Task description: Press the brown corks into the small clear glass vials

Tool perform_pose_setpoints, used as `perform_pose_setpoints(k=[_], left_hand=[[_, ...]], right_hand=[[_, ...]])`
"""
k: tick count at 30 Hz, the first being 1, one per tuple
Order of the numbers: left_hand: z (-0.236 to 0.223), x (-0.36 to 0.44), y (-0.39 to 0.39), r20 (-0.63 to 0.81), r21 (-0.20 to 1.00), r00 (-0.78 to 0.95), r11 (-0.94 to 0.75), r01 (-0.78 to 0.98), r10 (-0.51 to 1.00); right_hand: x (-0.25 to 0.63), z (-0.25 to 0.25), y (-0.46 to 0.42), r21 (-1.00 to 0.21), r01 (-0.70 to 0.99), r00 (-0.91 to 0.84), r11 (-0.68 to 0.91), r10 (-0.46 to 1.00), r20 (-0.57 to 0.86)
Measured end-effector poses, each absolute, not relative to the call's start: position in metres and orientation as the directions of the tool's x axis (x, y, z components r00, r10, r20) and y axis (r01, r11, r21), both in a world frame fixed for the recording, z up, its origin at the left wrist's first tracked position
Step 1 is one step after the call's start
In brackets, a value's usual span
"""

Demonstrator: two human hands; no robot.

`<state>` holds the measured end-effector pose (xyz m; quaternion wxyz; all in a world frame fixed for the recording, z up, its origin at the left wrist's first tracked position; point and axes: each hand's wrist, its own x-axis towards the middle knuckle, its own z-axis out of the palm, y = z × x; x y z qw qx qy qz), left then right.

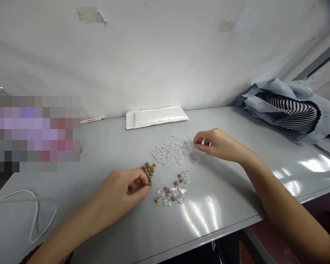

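Glossy, see-through trinkets (173, 147), matt cork-like brown plugs (147, 170), smooth shiny grey tabletop (225, 194), glossy white packet (158, 116), cloth bag (294, 110).

Left fingers (139, 194) curled, right fingers (204, 148) bent

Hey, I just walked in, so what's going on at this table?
A person is handling small parts with both hands. The left hand has its fingertips at a little pile of brown pieces, and the right hand is at the edge of a heap of clear pieces. Whether either hand holds a piece is too small to tell. Nearer the person lies a mixed group of clear and brown pieces. A white packet lies behind, by the wall.
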<state>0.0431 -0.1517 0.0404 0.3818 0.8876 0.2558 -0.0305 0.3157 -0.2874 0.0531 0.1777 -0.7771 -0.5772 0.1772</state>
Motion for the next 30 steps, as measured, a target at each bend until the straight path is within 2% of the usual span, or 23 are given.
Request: perform_pose_setpoints(k=[5,9,13,16,19,22,25,30], left_hand=[[0.037,0.045,-0.156,-0.215,0.72,0.869,-0.529,0.449,0.445],[0.036,0.048,-0.16,-0.174,0.758,0.865,-0.497,0.422,0.47],[0.035,0.053,-0.163,-0.136,0.792,0.842,-0.452,0.409,0.523],[0.033,0.056,-0.165,-0.099,0.834,0.823,-0.405,0.375,0.559],[0.031,0.058,-0.169,-0.082,0.864,0.817,-0.368,0.343,0.57],[0.03,0.058,-0.172,-0.021,0.873,0.843,-0.4,0.277,0.537],[0.028,0.059,-0.175,0.076,0.869,0.866,-0.459,0.186,0.494],[0.023,0.059,-0.178,0.227,0.855,0.879,-0.518,0.027,0.419]], right_hand=[[0.323,0.05,-0.289,-0.519,0.82,0.108,-0.243,0.955,-0.277],[0.317,0.046,-0.289,-0.462,0.857,0.084,-0.228,0.947,-0.311],[0.312,0.043,-0.289,-0.469,0.864,0.035,-0.184,0.95,-0.31],[0.304,0.042,-0.289,-0.524,0.831,0.034,-0.187,0.957,-0.287],[0.289,0.043,-0.287,-0.674,0.72,0.02,-0.166,0.976,-0.219],[0.271,0.042,-0.285,-0.804,0.589,-0.021,-0.079,0.993,-0.112],[0.256,0.038,-0.284,-0.852,0.524,-0.06,0.006,0.998,-0.03],[0.243,0.027,-0.285,-0.915,0.401,-0.096,0.042,0.995,0.004]])
